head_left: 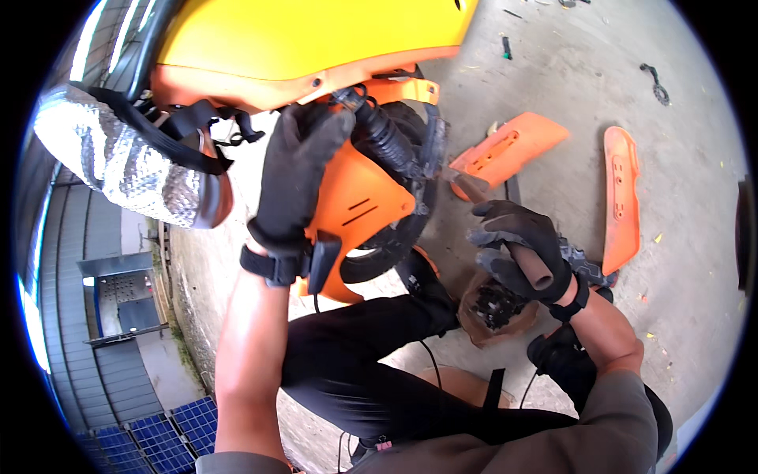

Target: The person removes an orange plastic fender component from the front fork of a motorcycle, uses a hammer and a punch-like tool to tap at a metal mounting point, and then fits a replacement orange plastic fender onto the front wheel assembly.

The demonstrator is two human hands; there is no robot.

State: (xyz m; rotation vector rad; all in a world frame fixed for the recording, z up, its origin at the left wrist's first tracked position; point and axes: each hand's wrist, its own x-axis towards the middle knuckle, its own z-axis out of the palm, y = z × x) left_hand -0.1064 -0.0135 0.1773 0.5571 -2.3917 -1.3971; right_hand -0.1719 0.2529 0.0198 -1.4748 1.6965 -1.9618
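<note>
My left hand [296,174], in a black glove, is closed at the top of an orange mudguard [363,204], beside a black ribbed fork tube [383,138]; what its fingertips grip is hidden. Above it is the yellow and orange body [308,31] of a two-wheeler, with a black tire [371,261] partly showing behind the mudguard. My gloved right hand [521,253] grips a short brown tube [530,265] over an open bag of small dark parts [493,308].
Two loose orange panels [517,142] [621,197] lie on the concrete floor [663,316], with small black items [657,84] farther back. A silver-wrapped part [126,158] juts out at the left. Blue plastic crates [170,434] stand lower left. My bent legs [355,355] are below.
</note>
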